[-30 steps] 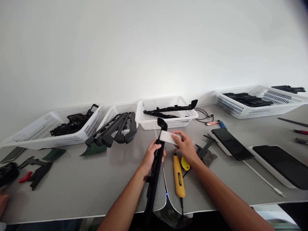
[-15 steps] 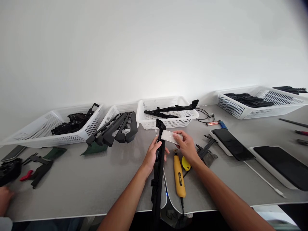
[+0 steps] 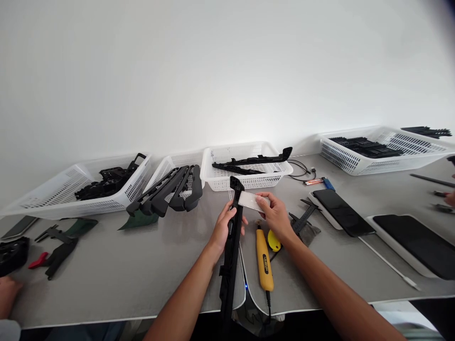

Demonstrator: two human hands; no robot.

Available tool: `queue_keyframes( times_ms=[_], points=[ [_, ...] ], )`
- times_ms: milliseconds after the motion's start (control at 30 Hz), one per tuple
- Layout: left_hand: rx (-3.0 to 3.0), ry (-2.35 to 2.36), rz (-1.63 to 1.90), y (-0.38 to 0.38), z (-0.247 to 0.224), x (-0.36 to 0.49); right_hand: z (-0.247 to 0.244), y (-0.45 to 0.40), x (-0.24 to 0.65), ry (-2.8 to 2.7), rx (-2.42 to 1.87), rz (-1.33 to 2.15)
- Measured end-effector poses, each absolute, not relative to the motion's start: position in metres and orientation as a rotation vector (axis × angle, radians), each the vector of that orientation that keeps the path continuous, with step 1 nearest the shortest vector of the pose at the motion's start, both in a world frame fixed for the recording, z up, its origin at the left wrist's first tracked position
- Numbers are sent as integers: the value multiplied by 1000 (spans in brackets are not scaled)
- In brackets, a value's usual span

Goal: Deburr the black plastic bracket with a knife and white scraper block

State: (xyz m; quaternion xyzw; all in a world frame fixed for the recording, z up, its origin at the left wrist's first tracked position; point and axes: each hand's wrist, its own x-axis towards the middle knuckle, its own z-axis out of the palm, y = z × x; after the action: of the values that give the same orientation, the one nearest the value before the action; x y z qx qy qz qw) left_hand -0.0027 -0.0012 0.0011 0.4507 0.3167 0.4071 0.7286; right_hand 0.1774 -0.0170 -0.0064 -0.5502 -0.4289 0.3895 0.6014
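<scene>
My left hand is wrapped round a long black plastic trim piece. The piece stands nearly upright in view, its flared end at the top and its lower end past the table edge. Between the thumb and fingers of my right hand is a flat, pale rectangular block. The block's left end meets the trim piece just below the flared end; whether it presses there I cannot tell. Below my right hand lie a yellow corded pen-shaped power tool, a round yellow item and a caliper.
White baskets with black parts line the wall: a left one, a middle one and a right one. Grey trim pieces lean on another. A phone rests at right. Other people's hands show at left and right.
The trim piece's lower end has swung slightly left. The block keeps nearly the same place against it. At the right edge another person's hand has come in over the tools.
</scene>
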Motion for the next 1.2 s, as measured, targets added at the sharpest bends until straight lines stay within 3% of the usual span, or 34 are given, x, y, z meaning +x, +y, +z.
queue_keyframes(
  times_ms=[1200],
  points=[
    [1078, 679, 794, -5, 3, -2, -4, -18, 177, -1007, -1161, 938]
  ],
)
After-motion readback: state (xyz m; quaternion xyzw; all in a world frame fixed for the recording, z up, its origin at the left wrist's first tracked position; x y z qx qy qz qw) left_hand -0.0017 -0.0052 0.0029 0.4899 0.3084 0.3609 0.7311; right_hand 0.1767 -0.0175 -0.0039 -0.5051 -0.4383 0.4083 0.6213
